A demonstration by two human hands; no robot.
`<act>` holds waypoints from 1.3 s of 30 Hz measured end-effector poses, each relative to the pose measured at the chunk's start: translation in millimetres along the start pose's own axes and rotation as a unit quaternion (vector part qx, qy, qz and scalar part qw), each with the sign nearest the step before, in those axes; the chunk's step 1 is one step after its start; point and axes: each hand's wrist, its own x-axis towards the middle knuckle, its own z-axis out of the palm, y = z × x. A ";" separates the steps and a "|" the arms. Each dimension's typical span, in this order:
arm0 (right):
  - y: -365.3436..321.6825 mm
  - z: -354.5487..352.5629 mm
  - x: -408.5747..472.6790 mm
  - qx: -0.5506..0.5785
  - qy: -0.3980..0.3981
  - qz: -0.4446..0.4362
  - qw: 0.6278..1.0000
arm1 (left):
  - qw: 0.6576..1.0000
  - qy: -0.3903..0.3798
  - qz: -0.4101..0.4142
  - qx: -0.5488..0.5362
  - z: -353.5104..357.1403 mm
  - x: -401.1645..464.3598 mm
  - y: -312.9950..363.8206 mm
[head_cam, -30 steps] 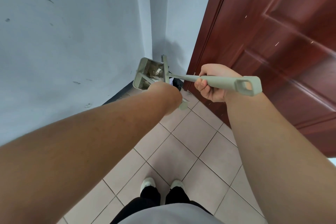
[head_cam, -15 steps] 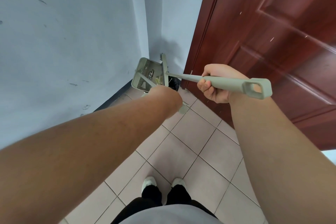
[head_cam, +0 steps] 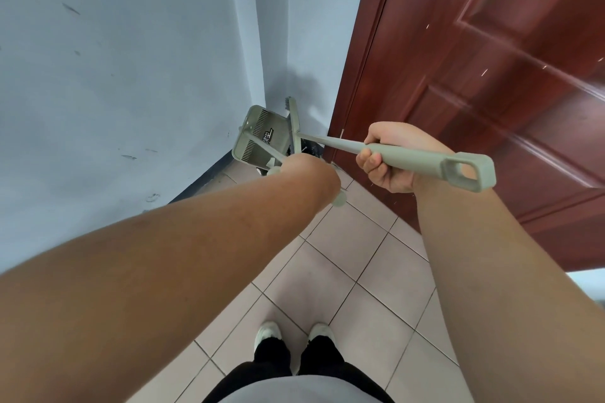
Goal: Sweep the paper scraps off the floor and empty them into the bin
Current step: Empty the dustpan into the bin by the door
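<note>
1. Dustpan point(head_cam: 262, 137) is up off the floor in the far corner, tilted, open face toward the camera, comb teeth along two edges, dark printed mark inside; no scraps visible in it.
2. Nearest the camera: grey shirt hem, black trousers point(head_cam: 294, 360), two white shoes point(head_cam: 268, 332) side by side on the floor point(head_cam: 343, 258), beige square tiles with dark grout.
3. Both bare forearms reach forward from the bottom corners of the view.
4. Right hand point(head_cam: 389, 157): grip closed around the pale green broom handle point(head_cam: 422, 157), fingers wrapped under it, the looped hanging end sticking out behind the wrist toward the camera.
5. Left hand point(head_cam: 307, 170): seen from the back of the wrist, fingers hidden; appears closed on the dustpan's thin handle, which runs from the pan to the hand, its rounded end poking out below the wrist.
6. Broom head point(head_cam: 294, 127) stands edge-on just right of the pan, touching or nearly touching its rim; dark bristles show at the top.
7. Bin point(head_cam: 307, 150): only a dark sliver shows below pan and broom head, at the door frame; mostly hidden.
8. Farthest: pale blue wall point(head_cam: 131, 59) with scuff marks, dark skirting at its base, red-brown panelled door point(head_cam: 474, 59) on the right.
</note>
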 end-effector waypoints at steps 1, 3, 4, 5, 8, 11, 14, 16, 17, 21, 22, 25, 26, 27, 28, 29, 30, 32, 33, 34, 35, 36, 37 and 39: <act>0.8 -1.5 0.3 0.002 0.000 -0.002 1.000 | 1.000 0.001 0.001 0.007 1.8 0.4 -0.9; 2.3 -4.3 0.8 0.007 -0.005 -0.004 1.000 | 1.000 0.000 0.012 0.021 8.9 0.7 -3.9; 2.9 -5.8 1.4 0.008 -0.008 -0.001 1.000 | 1.000 -0.002 0.017 0.025 12.6 0.8 -5.5; 3.6 -7.2 2.0 0.008 -0.011 0.002 1.000 | 0.999 -0.003 0.021 0.030 15.8 0.3 -7.5; 5.2 -8.8 4.2 0.007 -0.010 0.009 1.000 | 0.998 0.018 0.032 0.053 16.8 1.2 -13.4; 4.6 -7.8 6.2 0.002 -0.006 0.012 1.000 | 0.995 0.054 0.039 0.068 7.7 2.5 -18.4; 5.5 -9.0 9.0 -0.004 -0.007 0.020 1.000 | 0.994 0.071 0.037 0.069 -2.7 1.5 -21.5; 8.4 -11.5 12.4 0.000 -0.010 0.021 1.000 | 0.995 0.071 0.034 0.069 -6.9 0.9 -20.3; 10.4 -12.9 14.6 0.001 -0.010 0.021 1.000 | 0.994 0.071 0.034 0.071 -7.5 0.9 -18.3; 14.3 -16.6 21.8 -0.006 -0.011 0.039 0.999 | 0.998 0.043 0.024 0.050 2.5 3.8 -7.2; 14.6 -17.2 22.8 -0.008 -0.011 0.043 0.999 | 0.999 0.030 0.018 0.036 7.5 5.1 -5.0; 14.4 -18.6 25.0 -0.005 -0.010 0.048 0.999 | 0.999 0.020 0.024 0.021 19.8 8.0 -3.2; 14.4 -19.2 25.8 -0.004 -0.010 0.047 0.999 | 0.999 0.023 0.028 0.024 22.7 8.7 -4.0; 14.1 -19.6 26.5 -0.004 -0.009 0.047 0.999 | 0.999 0.028 0.029 0.026 24.1 8.8 -5.2; 13.6 -19.8 27.3 -0.005 -0.008 0.048 0.999 | 0.999 0.034 0.029 0.026 25.0 8.9 -6.9; 13.2 -19.7 27.9 -0.007 -0.006 0.049 0.999 | 0.998 0.041 0.030 0.028 24.6 8.9 -8.7; 12.6 -19.3 28.6 -0.009 -0.005 0.050 0.999 | 0.998 0.048 0.031 0.031 23.9 9.0 -10.9; 11.6 -17.9 30.0 -0.011 -0.005 0.051 0.999 | 0.997 0.056 0.030 0.036 22.1 8.9 -15.1; 11.0 -17.2 30.7 -0.012 -0.004 0.051 0.999 | 0.997 0.056 0.027 0.034 20.7 8.4 -16.9; 10.4 -16.6 31.5 -0.013 -0.002 0.050 0.999 | 0.998 0.052 0.022 0.031 19.7 7.7 -18.6; 9.4 -16.0 32.4 -0.013 -0.001 0.049 0.999 | 0.998 0.048 0.019 0.031 18.5 6.7 -19.7; 8.3 -15.7 33.2 -0.013 -0.001 0.048 0.999 | 0.998 0.045 0.020 0.034 17.8 6.4 -19.9; 7.3 -15.4 33.7 -0.013 0.000 0.048 0.999 | 0.998 0.044 0.021 0.040 16.7 5.7 -19.5; 5.8 -15.1 34.0 -0.014 0.001 0.046 0.999 | 0.997 0.048 0.022 0.051 11.6 6.0 -18.7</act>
